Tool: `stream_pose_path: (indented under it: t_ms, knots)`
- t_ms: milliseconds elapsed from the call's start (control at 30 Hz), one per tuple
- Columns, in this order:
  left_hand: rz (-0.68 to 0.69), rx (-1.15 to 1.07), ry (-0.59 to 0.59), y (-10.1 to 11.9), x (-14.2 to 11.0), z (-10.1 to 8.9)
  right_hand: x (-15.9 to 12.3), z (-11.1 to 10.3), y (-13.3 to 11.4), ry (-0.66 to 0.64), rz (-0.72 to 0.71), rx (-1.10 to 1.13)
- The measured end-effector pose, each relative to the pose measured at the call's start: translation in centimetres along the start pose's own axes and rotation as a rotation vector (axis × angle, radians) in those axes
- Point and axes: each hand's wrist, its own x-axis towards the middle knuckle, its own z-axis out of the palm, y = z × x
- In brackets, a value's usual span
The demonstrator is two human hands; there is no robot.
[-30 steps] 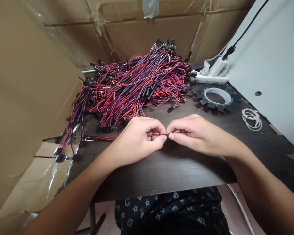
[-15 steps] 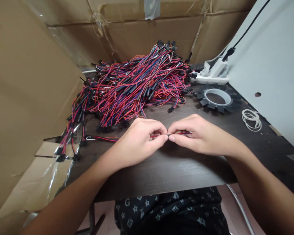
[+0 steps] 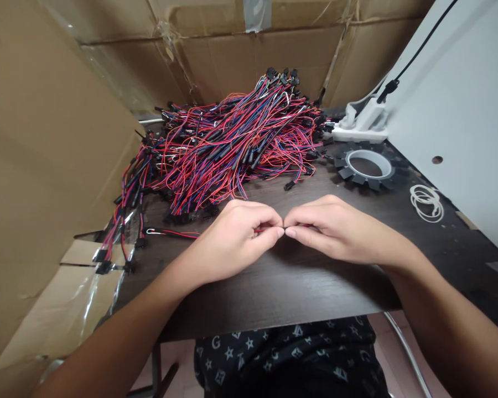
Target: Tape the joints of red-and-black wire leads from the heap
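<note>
The red wire (image 3: 178,234) lies on the dark surface (image 3: 299,287), its end pinched by left hand (image 3: 236,235) and right hand (image 3: 336,229); the fingertips' grip hides the joint between them.

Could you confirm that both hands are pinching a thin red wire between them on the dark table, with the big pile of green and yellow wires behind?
Not quite: in the head view the pile is red, blue and black. The rest holds: left hand and right hand pinch a thin red wire on the dark table.
</note>
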Motion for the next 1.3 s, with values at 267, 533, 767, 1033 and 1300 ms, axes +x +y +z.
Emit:
stream_pose_path:
  t_ms: [267,533,767,1033,1300]
  knots:
    - [-0.006,0.011,-0.013,0.0,0.1,-0.3,0.0,0.1,0.2,0.026,0.037,0.070]
    - [-0.094,-0.027,0.003,-0.5,0.1,-0.1,0.1,0.0,0.3,0.042,0.176,0.070]
    - [0.087,0.199,0.006,-1.4,-0.1,-0.1,0.0,0.0,0.4,0.109,0.233,0.128]
    - [0.117,0.391,-0.003,-1.5,-0.5,0.3,0.1,-0.3,0.1,0.234,0.307,0.226]
    - [-0.110,-0.001,0.043,-0.6,0.1,0.0,0.2,-0.4,-0.3,0.308,0.355,0.453]
